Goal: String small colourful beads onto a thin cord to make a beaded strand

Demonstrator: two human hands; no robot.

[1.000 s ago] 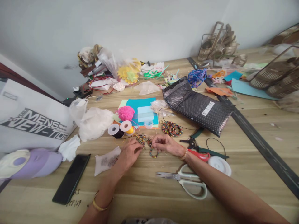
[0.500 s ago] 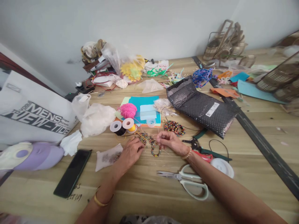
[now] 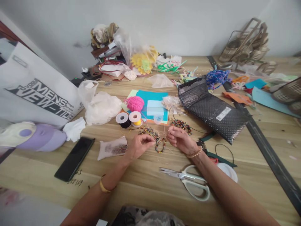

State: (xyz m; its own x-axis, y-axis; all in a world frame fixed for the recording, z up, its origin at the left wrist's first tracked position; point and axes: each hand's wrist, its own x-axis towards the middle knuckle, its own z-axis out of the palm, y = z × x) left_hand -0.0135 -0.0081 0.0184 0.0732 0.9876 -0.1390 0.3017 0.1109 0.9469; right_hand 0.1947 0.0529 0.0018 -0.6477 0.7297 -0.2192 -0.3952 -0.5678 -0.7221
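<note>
My left hand [image 3: 142, 145] has its thumb and fingers pinched together beside a pile of small multicoloured beads [image 3: 150, 131]; whatever is between the fingertips is too small to make out. To its right, my right hand [image 3: 180, 138] pinches a thin pale cord [image 3: 164, 128] between thumb and fingers. On the wood between the two hands lies a short strand of strung beads [image 3: 161, 149], curved in a loop. A coiled bead strand [image 3: 183, 125] rests just beyond my right hand.
Scissors [image 3: 184, 177] lie in front of my right hand. A phone [image 3: 75, 158] and a small bead pouch [image 3: 113, 148] are on the left. Thread spools [image 3: 123, 119], pink yarn [image 3: 134, 103] and a black bubble mailer [image 3: 213, 108] stand further back.
My left hand has lifted off the bead pile and closed into a pinch. My right hand has drawn away from the bead loop, to the right. The whole view has shifted slightly.
</note>
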